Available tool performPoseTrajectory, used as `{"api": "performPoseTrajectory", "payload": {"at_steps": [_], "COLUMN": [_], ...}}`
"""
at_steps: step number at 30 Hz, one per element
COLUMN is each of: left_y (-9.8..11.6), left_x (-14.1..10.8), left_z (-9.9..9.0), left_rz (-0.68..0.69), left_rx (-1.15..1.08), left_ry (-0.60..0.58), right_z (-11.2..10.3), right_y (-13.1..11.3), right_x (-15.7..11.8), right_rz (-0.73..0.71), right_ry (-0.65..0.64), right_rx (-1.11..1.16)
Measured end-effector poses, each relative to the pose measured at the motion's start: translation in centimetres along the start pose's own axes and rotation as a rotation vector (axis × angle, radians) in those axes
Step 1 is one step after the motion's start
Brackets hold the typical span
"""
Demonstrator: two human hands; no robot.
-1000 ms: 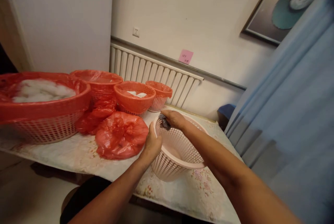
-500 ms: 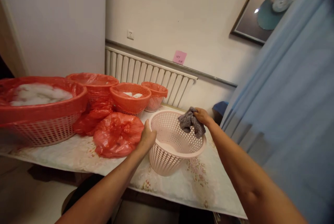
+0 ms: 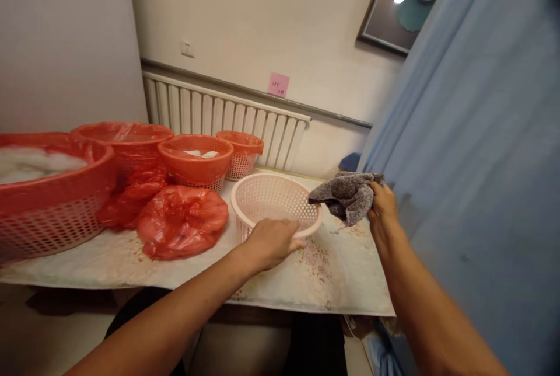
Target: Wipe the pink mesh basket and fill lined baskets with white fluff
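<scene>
My left hand (image 3: 272, 242) is at the near rim of a pale pink plastic basket (image 3: 250, 192), fingers over the inside and thumb outside, closed on the rim. The basket has a perforated wall and stands upright on the table; my hand hides part of its front. Fluffy grey cloth (image 3: 347, 194) hangs bunched from my right hand (image 3: 384, 206), which is closed around its right end. The cloth is just off the basket's right side, its left tip close to the rim.
Left of the basket lies a bunched red plastic bag (image 3: 184, 221). Several red-lined baskets stand behind and left, including a large one (image 3: 56, 212) with white stuffing. A floral cloth covers the table (image 3: 345, 282). A radiator (image 3: 219, 107) is behind; a blue curtain (image 3: 472, 148) hangs at right.
My right hand has carried the grey cloth from over the basket out to its right. My left hand has shifted from the basket's left rim to its near rim. The view has turned slightly right.
</scene>
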State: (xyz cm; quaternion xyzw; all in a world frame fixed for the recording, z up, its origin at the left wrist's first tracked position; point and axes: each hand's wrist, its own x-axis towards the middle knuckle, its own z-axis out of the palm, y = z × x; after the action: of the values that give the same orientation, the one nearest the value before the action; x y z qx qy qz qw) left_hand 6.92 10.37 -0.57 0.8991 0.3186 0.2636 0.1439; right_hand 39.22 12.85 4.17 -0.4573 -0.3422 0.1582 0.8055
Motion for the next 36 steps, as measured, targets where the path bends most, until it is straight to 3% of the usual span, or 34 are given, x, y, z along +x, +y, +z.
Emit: {"api": "performPoseTrajectory", "payload": {"at_steps": [1, 3, 6, 9, 12, 16, 21, 24, 26, 31, 36], "left_y": [0.5, 0.7, -0.1, -1.2, -2.2, -3.1, -3.5, -4.4, -5.2, -6.8, -7.6], "left_x": [0.1, 0.5, 1.2, 1.9, 2.0, 0.8, -1.6, -2.5, -3.0, -4.1, -4.7], "left_z": [0.5, 0.9, 0.0, -1.7, -2.1, 0.6, 5.0, 6.4, 6.7, 7.5, 8.4], "left_rz": [-0.039, -0.115, -0.195, -0.352, -0.465, -0.52, -0.556, -0.575, -0.546, -0.444, -0.46], "left_rx": [0.012, 0.052, 0.103, 0.138, 0.019, -0.225, -0.363, -0.521, -0.604, -0.766, -0.797], "left_ry": [-0.055, -0.055, 0.054, 0.242, 0.385, 0.444, 0.466, 0.365, 0.281, 0.221, 0.22], "right_z": [-0.6, -1.6, -3.0, -3.6, -3.0, -0.5, 3.6, 5.3, 5.9, 5.9, 5.8], "right_y": [-0.1, -0.2, -0.7, -1.4, -2.3, -2.5, 1.3, 5.1, 7.4, 10.7, 10.6], "right_x": [-0.1, -0.2, -0.5, -0.7, -1.4, -4.4, -10.5, -13.4, -14.5, -15.2, -15.9], "right_rz": [0.013, 0.054, 0.071, 0.023, -0.052, -0.175, -0.222, -0.227, -0.337, -0.508, -0.429], "right_ry": [0.009, 0.025, 0.048, 0.113, 0.177, 0.144, -0.104, -0.392, -0.53, -0.506, -0.47], "right_rx": [0.002, 0.007, 0.004, -0.111, -0.272, -0.485, -0.622, -0.704, -0.8, -0.862, -0.747]}}
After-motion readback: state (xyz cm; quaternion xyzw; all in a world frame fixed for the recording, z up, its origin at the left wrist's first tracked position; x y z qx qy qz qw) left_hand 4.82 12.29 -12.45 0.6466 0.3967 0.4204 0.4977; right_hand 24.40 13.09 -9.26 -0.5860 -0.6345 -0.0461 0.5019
